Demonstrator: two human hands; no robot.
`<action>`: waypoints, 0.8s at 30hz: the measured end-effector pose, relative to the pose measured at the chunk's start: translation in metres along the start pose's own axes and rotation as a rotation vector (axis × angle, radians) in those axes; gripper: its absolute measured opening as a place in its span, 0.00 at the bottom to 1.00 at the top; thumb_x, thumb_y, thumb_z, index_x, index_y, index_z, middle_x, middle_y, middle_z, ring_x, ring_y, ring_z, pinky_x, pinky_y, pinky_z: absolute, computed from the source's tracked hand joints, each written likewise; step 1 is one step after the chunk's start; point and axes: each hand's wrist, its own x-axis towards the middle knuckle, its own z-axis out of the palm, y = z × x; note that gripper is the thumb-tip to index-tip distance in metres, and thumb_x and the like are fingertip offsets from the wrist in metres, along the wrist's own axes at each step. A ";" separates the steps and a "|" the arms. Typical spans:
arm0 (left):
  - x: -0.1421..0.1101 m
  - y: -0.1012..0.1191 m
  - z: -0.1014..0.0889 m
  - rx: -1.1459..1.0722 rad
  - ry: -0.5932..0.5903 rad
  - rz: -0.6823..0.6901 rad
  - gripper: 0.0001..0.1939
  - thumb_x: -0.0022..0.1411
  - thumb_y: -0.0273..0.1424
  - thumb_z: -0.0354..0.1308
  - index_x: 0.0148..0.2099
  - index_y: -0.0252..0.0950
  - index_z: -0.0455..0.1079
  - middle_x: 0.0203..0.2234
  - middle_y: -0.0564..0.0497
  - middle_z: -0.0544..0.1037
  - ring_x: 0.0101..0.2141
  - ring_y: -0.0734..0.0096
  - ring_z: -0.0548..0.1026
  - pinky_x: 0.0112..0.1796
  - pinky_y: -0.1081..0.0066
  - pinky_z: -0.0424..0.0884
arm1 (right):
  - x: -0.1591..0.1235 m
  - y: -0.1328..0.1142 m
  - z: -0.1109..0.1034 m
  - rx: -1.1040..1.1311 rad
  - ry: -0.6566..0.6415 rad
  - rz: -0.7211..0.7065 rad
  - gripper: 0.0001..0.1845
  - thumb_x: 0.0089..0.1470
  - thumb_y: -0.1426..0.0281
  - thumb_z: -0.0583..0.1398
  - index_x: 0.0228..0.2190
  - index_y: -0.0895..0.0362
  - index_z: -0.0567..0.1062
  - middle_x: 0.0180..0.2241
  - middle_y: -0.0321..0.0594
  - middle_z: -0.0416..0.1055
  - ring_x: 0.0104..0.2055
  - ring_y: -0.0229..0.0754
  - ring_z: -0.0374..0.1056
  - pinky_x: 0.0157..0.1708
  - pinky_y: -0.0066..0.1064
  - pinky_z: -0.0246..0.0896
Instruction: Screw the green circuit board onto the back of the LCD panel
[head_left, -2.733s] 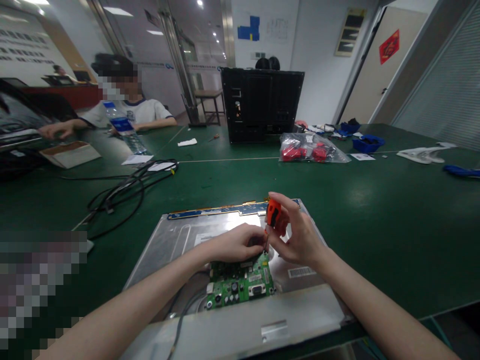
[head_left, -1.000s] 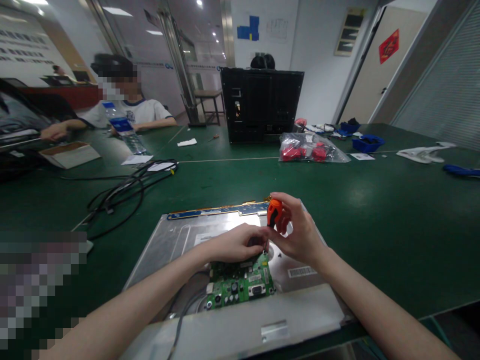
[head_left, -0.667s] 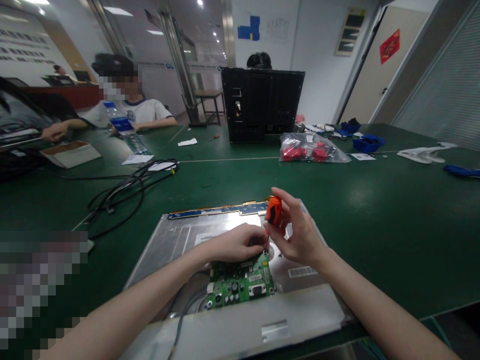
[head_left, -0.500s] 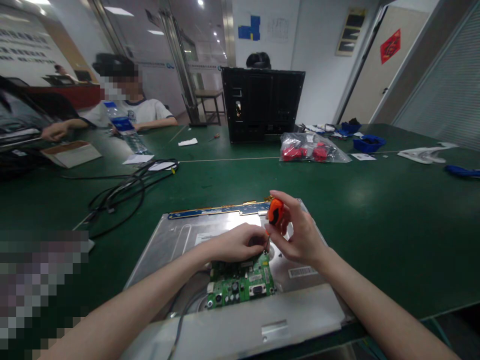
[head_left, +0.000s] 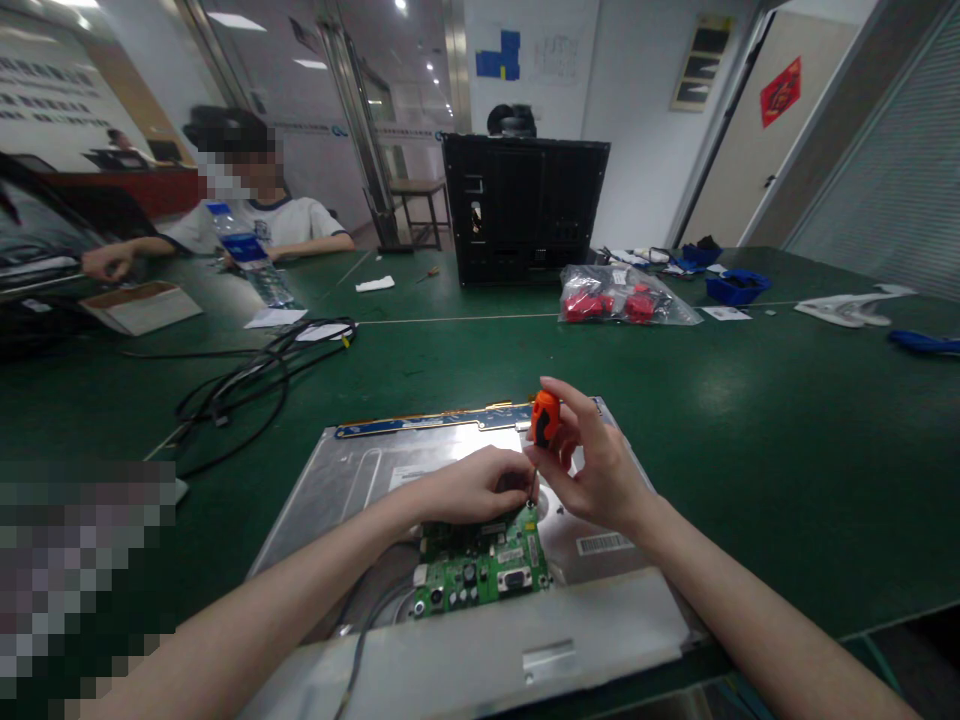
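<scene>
Over a metal panel (head_left: pixel 337 512), the curled left hand (head_left: pixel 486 485), grip unclear, is half-covering a circuit board (head_left: pixel 481 568); the right hand (head_left: pixel 596 465) is pinching a screwdriver (head_left: pixel 545 418) at its edge. Cables (head_left: pixel 283 362), a bag (head_left: pixel 626 297) and monitor (head_left: pixel 525 205) are sitting beyond.

The panel (head_left: pixel 341 495) is smooth metal (glossy in patches), the screwdriver (head_left: pixel 545 418) plastic-handled.

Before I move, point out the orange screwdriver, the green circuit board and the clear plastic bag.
Orange screwdriver (head_left: pixel 545 416): head view, middle of its handle.
Green circuit board (head_left: pixel 487 574): head view, its uncovered near part.
Clear plastic bag (head_left: pixel 670 309): head view, film toward its right end.
</scene>
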 end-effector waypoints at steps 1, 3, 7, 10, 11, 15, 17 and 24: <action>0.000 0.000 0.000 0.001 -0.002 -0.001 0.04 0.60 0.26 0.55 0.38 0.35 0.72 0.32 0.50 0.78 0.35 0.64 0.74 0.38 0.68 0.69 | 0.000 -0.001 0.000 0.002 -0.001 0.007 0.36 0.59 0.76 0.57 0.64 0.52 0.52 0.31 0.34 0.72 0.22 0.34 0.65 0.20 0.25 0.63; 0.000 0.001 0.000 0.010 0.000 0.000 0.04 0.61 0.26 0.55 0.37 0.35 0.71 0.32 0.50 0.77 0.34 0.64 0.74 0.38 0.69 0.69 | 0.000 -0.001 -0.001 0.004 -0.005 0.003 0.34 0.58 0.76 0.57 0.63 0.52 0.54 0.30 0.34 0.71 0.21 0.34 0.64 0.19 0.25 0.62; 0.000 0.001 0.000 0.015 0.001 0.016 0.03 0.62 0.26 0.56 0.37 0.35 0.71 0.31 0.50 0.77 0.33 0.65 0.73 0.36 0.69 0.68 | 0.002 -0.003 -0.002 0.003 -0.016 -0.043 0.33 0.59 0.74 0.57 0.63 0.50 0.56 0.32 0.35 0.71 0.23 0.35 0.65 0.21 0.27 0.64; 0.001 0.001 0.000 0.000 0.004 0.031 0.04 0.61 0.25 0.55 0.37 0.35 0.71 0.31 0.50 0.77 0.33 0.65 0.73 0.36 0.70 0.68 | 0.004 -0.003 -0.003 -0.020 -0.019 -0.061 0.34 0.60 0.74 0.56 0.65 0.51 0.55 0.34 0.37 0.72 0.24 0.36 0.66 0.22 0.28 0.65; 0.001 0.001 0.000 -0.005 0.005 0.030 0.04 0.61 0.25 0.55 0.37 0.34 0.71 0.31 0.50 0.77 0.33 0.66 0.73 0.36 0.70 0.68 | 0.004 -0.004 -0.003 -0.028 -0.021 -0.059 0.34 0.60 0.74 0.56 0.65 0.51 0.54 0.34 0.37 0.72 0.24 0.36 0.66 0.22 0.29 0.65; 0.001 0.000 -0.001 -0.015 -0.012 0.015 0.04 0.61 0.25 0.55 0.37 0.35 0.71 0.31 0.50 0.77 0.33 0.66 0.73 0.37 0.70 0.68 | 0.001 -0.003 -0.002 -0.021 -0.006 -0.028 0.38 0.59 0.76 0.56 0.67 0.52 0.51 0.30 0.34 0.70 0.22 0.36 0.65 0.20 0.27 0.64; 0.001 0.000 -0.001 -0.011 -0.020 0.007 0.03 0.61 0.26 0.55 0.37 0.35 0.71 0.31 0.50 0.77 0.33 0.65 0.73 0.37 0.69 0.68 | -0.001 -0.002 -0.001 0.004 0.011 -0.018 0.39 0.57 0.76 0.56 0.66 0.52 0.49 0.29 0.33 0.70 0.22 0.35 0.64 0.19 0.27 0.64; 0.000 -0.001 0.000 0.014 0.000 0.005 0.05 0.61 0.27 0.56 0.39 0.35 0.72 0.32 0.49 0.78 0.34 0.64 0.74 0.38 0.68 0.68 | 0.000 0.002 -0.002 -0.002 0.026 -0.043 0.32 0.60 0.71 0.60 0.62 0.50 0.56 0.34 0.34 0.70 0.23 0.33 0.65 0.20 0.25 0.64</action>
